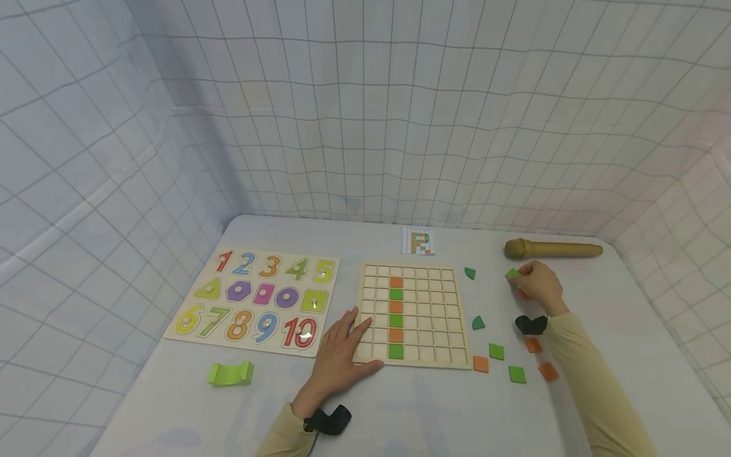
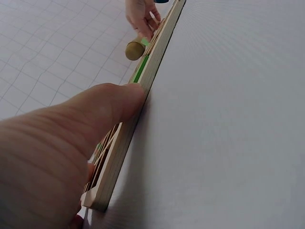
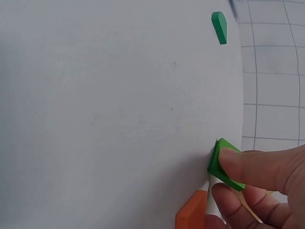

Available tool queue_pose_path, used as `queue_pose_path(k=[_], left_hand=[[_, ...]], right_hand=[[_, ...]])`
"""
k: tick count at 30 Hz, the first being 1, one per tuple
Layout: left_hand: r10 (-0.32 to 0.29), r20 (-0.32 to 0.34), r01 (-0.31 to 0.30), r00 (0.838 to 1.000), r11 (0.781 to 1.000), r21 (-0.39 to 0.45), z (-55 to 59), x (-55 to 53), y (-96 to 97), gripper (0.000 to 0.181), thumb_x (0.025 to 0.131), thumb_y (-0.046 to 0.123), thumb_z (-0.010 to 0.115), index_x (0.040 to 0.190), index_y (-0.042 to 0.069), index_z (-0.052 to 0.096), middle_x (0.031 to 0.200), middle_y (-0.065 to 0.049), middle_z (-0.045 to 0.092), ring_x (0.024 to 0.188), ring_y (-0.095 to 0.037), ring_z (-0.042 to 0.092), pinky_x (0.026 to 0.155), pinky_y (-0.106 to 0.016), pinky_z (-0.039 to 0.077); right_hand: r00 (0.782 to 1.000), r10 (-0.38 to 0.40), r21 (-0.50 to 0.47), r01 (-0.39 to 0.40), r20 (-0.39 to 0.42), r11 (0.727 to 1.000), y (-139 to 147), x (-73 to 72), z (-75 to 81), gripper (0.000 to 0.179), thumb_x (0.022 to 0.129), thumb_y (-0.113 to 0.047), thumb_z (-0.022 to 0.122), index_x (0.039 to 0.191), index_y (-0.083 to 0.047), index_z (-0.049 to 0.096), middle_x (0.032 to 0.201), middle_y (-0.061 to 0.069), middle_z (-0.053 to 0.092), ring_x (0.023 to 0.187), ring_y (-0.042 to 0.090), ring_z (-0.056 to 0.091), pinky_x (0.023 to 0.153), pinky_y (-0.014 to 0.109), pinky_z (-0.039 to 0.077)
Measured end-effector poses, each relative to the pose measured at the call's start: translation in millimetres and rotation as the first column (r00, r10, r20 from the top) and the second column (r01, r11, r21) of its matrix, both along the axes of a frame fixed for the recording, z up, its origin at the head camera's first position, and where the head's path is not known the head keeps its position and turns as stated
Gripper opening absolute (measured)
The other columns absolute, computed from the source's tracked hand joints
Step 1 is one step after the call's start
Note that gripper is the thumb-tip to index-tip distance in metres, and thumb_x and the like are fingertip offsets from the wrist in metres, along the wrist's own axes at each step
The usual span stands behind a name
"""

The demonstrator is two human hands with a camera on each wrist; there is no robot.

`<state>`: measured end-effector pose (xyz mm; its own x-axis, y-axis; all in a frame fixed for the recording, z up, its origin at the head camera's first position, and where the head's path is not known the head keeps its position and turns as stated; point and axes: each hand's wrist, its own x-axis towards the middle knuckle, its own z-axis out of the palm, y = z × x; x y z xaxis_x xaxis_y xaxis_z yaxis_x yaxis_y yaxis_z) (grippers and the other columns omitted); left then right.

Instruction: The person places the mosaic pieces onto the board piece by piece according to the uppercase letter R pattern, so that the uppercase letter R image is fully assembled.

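Observation:
A wooden grid board point(image 1: 422, 317) lies mid-table, with one column of alternating orange and green square tiles point(image 1: 396, 320) in it. My left hand point(image 1: 338, 358) rests at its lower left corner, fingers spread. In the left wrist view the thumb point(image 2: 119, 98) touches the board's edge point(image 2: 119, 157). My right hand point(image 1: 539, 284), right of the board, pinches a green square tile point(image 3: 226, 164) between thumb and fingers. Beneath that hand an orange tile point(image 3: 191, 211) lies partly hidden by the fingers.
Loose orange tiles point(image 1: 481, 364), green square tiles point(image 1: 516, 374) and green quarter-round pieces point(image 1: 478, 323) lie right of the board. A pattern card point(image 1: 419, 241) and a wooden microphone-shaped stick point(image 1: 559, 249) lie behind. Leftward are a number puzzle point(image 1: 251, 298) and a green block point(image 1: 231, 374).

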<state>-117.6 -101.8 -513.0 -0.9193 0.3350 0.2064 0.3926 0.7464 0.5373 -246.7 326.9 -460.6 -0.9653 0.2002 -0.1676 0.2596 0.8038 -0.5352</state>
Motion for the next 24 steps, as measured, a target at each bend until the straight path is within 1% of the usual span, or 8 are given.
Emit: queue_pose_path(k=[6,8,10,13,15,17,20,24], left_hand=[[0.002,-0.004,-0.001,1.000,1.000,0.007,0.2,0.2,0.1,0.078,0.077,0.051,0.071,0.141,0.012,0.047,0.152,-0.015,0.026,0.138,-0.032,0.021,0.107,-0.054,0.020],[-0.001,-0.008,0.001,1.000,1.000,0.011,-0.1,0.3,0.0,0.078,0.077,0.051,0.071,0.140,0.011,0.047,0.151,-0.015,0.026,0.138,-0.033,0.021,0.107,-0.054,0.020],[-0.002,-0.010,0.002,1.000,1.000,0.011,-0.6,0.3,-0.1,0.079,0.077,0.051,0.072,0.141,0.012,0.047,0.152,-0.015,0.026,0.138,-0.033,0.022,0.107,-0.054,0.020],[-0.003,-0.016,0.003,1.000,1.000,0.006,-1.8,0.2,-0.5,0.079,0.077,0.050,0.072,0.141,0.012,0.046,0.152,-0.015,0.026,0.138,-0.032,0.021,0.107,-0.053,0.020],[0.000,-0.016,0.000,1.000,1.000,0.003,-2.4,-0.1,-0.6,0.080,0.076,0.051,0.072,0.141,0.012,0.046,0.152,-0.015,0.026,0.139,-0.032,0.021,0.107,-0.053,0.020],[0.002,-0.012,-0.002,1.000,1.000,0.000,-2.4,-0.3,-0.6,0.081,0.076,0.051,0.072,0.142,0.013,0.045,0.152,-0.014,0.025,0.139,-0.031,0.021,0.108,-0.052,0.020],[0.003,0.001,-0.003,1.000,1.000,0.003,-1.7,-0.6,-0.3,0.081,0.077,0.051,0.072,0.143,0.014,0.044,0.153,-0.013,0.024,0.140,-0.029,0.019,0.109,-0.051,0.018],[-0.004,-0.005,0.004,1.000,1.000,0.008,-1.8,-1.0,0.0,0.080,0.077,0.051,0.071,0.143,0.013,0.044,0.153,-0.014,0.024,0.139,-0.030,0.019,0.108,-0.051,0.018]], right_hand=[[0.998,0.021,-0.025,-0.022,-0.057,0.999,-1.3,1.7,-3.4,0.035,0.087,-0.025,0.065,0.107,0.002,0.056,0.090,0.015,0.062,0.065,0.019,0.058,0.057,0.032,0.040],[0.994,0.029,-0.029,-0.032,-0.101,0.999,-3.2,3.3,-5.2,0.033,0.087,-0.025,0.065,0.104,0.002,0.056,0.087,0.014,0.062,0.063,0.018,0.058,0.055,0.031,0.041],[0.984,0.043,-0.030,-0.049,-0.171,0.998,-6.8,4.8,-7.1,0.031,0.088,-0.024,0.065,0.102,0.002,0.057,0.088,0.015,0.062,0.066,0.020,0.057,0.055,0.030,0.041],[0.950,0.071,-0.042,-0.088,-0.303,0.995,-17.3,5.8,-8.6,0.027,0.088,-0.020,0.065,0.098,0.004,0.058,0.088,0.017,0.061,0.072,0.026,0.056,0.056,0.031,0.041],[0.920,0.094,-0.053,-0.124,-0.381,0.991,-27.1,5.2,-8.6,0.023,0.087,-0.016,0.066,0.095,0.004,0.057,0.086,0.018,0.061,0.073,0.028,0.055,0.057,0.031,0.040],[0.890,0.117,-0.064,-0.161,-0.440,0.985,-38.0,3.9,-8.1,0.021,0.087,-0.013,0.068,0.093,0.003,0.057,0.083,0.017,0.060,0.072,0.027,0.054,0.057,0.031,0.040],[0.854,0.153,-0.077,-0.219,-0.497,0.973,-54.9,2.4,-6.3,0.019,0.086,-0.012,0.069,0.091,0.000,0.057,0.081,0.013,0.061,0.071,0.024,0.053,0.056,0.030,0.041],[0.812,0.210,-0.107,-0.316,-0.544,0.943,-76.9,1.5,-2.6,0.018,0.085,-0.012,0.072,0.089,-0.002,0.057,0.081,0.010,0.062,0.070,0.021,0.054,0.058,0.027,0.043]])
